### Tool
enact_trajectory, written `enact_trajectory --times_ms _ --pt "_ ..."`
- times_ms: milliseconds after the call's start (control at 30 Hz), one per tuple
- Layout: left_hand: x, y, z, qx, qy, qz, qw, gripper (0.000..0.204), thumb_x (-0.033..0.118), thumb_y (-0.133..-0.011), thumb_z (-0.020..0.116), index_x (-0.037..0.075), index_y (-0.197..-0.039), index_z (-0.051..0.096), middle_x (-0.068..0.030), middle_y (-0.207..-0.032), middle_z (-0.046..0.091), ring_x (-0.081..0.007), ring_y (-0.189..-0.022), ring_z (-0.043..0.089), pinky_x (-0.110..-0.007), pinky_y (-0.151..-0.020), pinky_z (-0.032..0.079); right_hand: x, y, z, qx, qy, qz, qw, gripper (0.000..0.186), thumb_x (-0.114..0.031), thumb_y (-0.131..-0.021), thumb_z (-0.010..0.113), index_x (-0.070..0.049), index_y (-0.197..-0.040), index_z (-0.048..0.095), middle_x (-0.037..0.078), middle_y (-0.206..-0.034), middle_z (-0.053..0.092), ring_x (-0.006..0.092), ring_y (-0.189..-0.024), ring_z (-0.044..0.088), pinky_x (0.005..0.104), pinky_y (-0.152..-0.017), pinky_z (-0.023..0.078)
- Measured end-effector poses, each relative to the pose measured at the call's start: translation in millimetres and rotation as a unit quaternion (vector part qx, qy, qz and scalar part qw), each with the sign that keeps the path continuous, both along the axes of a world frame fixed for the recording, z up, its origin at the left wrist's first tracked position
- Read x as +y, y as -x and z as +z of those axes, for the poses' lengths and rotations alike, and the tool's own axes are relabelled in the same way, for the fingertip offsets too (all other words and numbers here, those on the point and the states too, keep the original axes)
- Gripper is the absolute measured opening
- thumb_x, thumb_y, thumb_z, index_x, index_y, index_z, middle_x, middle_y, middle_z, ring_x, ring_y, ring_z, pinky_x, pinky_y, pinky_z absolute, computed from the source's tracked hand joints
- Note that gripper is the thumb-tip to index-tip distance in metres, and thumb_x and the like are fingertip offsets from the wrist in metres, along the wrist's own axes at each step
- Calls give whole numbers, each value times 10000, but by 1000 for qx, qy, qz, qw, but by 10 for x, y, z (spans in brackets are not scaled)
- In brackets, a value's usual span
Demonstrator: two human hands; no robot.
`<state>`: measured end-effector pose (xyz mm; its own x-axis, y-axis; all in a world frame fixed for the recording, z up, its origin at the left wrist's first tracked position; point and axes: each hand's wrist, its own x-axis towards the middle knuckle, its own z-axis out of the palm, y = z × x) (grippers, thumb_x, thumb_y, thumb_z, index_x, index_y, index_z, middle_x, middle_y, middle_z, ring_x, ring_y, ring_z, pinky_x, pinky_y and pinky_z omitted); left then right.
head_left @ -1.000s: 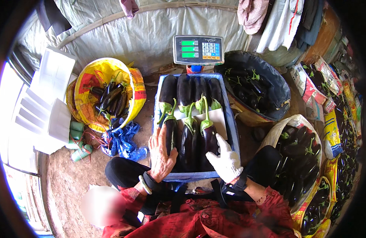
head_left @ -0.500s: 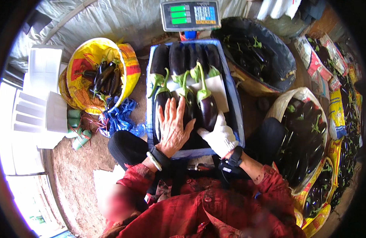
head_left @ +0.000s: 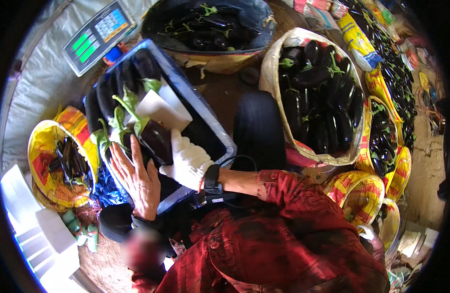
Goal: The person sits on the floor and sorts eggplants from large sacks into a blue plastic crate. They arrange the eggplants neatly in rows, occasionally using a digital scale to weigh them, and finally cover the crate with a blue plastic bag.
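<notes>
My bare left hand (head_left: 140, 178) lies flat, fingers stretched, over eggplants in the front row of a blue-lined crate (head_left: 225, 144). My right hand (head_left: 187, 161), in a white knitted glove, is closed against the right side and lower end of a dark purple eggplant (head_left: 155, 141) with a long green stem. A back row of eggplants (head_left: 146, 63) lies side by side, with white card (head_left: 164, 108) between the rows. Behind the crate stands a scale's display (head_left: 99, 38) with green screens.
Left are a yellow-lined basket of eggplants (head_left: 49, 132) and white foam boxes (head_left: 25, 210). A dark-lined tub (head_left: 220, 58) is at the back; a white sack (head_left: 271, 83) of eggplants sits right. More yellow sacks (head_left: 354, 188) and piled eggplants (head_left: 396, 88) line the far right.
The view has swung rightward, tilting the crate in the picture. My left hand has moved onto the eggplants. My gloved right hand has closed in against the front right eggplant.
</notes>
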<state>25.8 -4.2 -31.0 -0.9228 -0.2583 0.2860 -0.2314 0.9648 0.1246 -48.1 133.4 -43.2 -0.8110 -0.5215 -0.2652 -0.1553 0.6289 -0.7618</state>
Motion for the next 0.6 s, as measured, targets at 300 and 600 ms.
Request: enact_trajectory --times_ms 300,600 --pt "188 181 -66 -55 25 -132 989 502 164 -856 653 203 -1349 567 -245 -1540 284 -434 -1439 245 -555 -1164 195 1256 818 79 341 161 -78 923 271 -216 -838 732 -61 -1058 704 130 -987 714 273 -858 699 355 -759 562" --pt "248 183 -67 -57 16 -111 992 547 145 -838 670 209 -1368 552 -308 -1552 203 -467 -1437 228 -579 -1158 190 3085 1765 -1051 -113 -313 -302 893 834 -529 -682 778 111 -1161 543 305 -1113 652 366 -1060 659 398 -892 526"
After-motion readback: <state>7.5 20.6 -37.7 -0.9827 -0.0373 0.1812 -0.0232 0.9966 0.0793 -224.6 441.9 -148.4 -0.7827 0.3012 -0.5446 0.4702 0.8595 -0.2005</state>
